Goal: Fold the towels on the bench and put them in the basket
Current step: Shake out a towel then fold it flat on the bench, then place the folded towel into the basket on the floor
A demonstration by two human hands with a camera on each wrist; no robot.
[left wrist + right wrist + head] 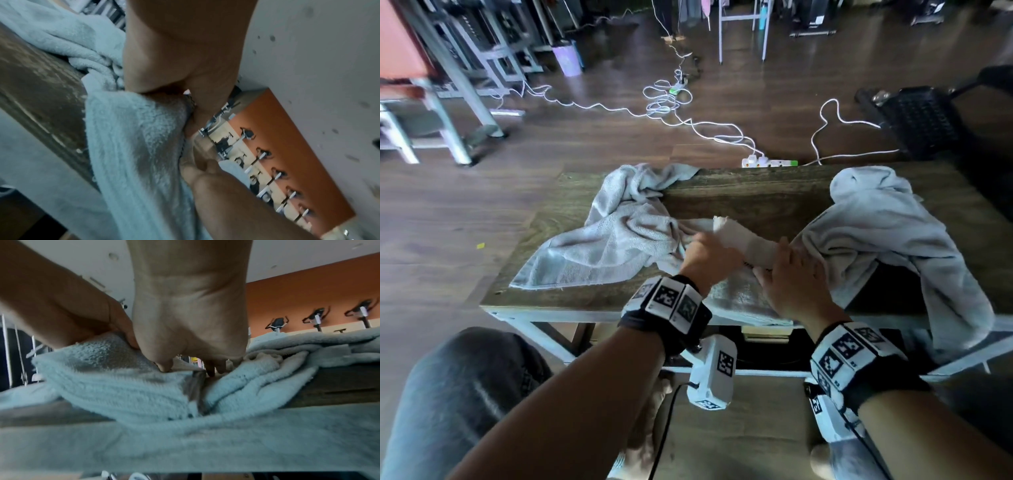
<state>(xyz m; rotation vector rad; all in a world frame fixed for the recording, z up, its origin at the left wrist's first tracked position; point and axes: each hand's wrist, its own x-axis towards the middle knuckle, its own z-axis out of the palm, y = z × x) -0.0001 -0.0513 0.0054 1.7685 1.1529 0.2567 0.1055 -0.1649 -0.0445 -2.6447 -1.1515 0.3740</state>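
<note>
Two light grey towels lie on the dark wooden bench [756,195]. One is crumpled at the left [619,240]; the other [876,233] hangs over the right end. My hands meet at the bench's front middle. My left hand [705,253] pinches a towel edge [133,146] between thumb and fingers [189,113]. My right hand [787,270] grips the same cloth close beside it, its fingers [195,366] curled down into the pile [123,386]. A pale band of towel [743,240] stretches between both hands. More towel hangs over the front edge.
A black mesh basket [921,120] stands on the floor beyond the bench's far right corner. White cables and a power strip [770,161] lie on the floor behind the bench. Metal table legs [448,113] stand at far left. My knee [465,394] is at lower left.
</note>
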